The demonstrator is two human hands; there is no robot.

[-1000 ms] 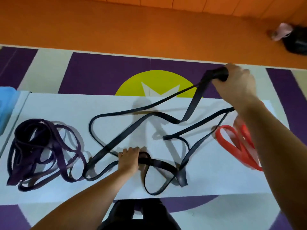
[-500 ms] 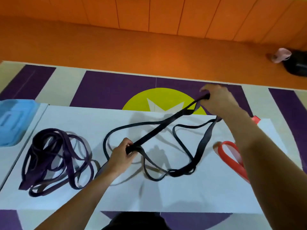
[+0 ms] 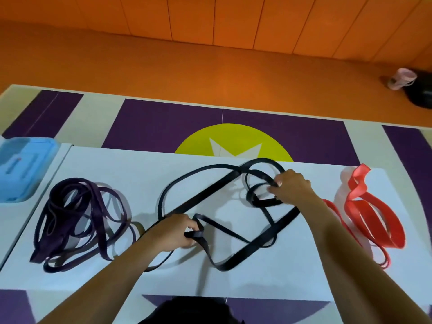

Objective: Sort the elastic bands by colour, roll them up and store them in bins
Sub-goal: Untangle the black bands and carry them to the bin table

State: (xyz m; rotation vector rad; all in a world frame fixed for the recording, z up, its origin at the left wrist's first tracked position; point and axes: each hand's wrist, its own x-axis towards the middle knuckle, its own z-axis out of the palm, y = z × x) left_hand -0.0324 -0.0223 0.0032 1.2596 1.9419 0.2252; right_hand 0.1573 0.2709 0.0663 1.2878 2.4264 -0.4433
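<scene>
Tabletop [image 3: 292, 277], white and broad, carries three colour groups. The black band [image 3: 201, 195] sprawls across the middle in loose, crossing loops, the purple bands [image 3: 70, 213] lie heaped to the left, and the red bands [image 3: 356, 188] lie to the right, partly behind the right forearm. A blue bin [image 3: 21, 169] sits at the far left on a neighbouring surface, just beyond the purple heap. Sorting looks done, and the step in hand seems to be gathering the black band for rolling. The left hand [image 3: 170, 232] is near the front centre, its fingers [image 3: 187, 222] curled round a folded end of the band and clamped on it. The right hand [image 3: 292, 188] is further back and to the right, fingertips [image 3: 277, 183] pinched together on another loop beside a small tangle of crossings. To do this well, the crossings probably want clearing first: the right-hand loop drawn out until the strap runs flat and untwisted between the hands. The folded end in the left hand could then serve as the core, wound under even tension. An elastic strap likely springs open once the grip slackens, so the roll should be held tight until it is in the bin. One black loop passes close to the purple heap by the left wrist, so pulling needs care there.
</scene>
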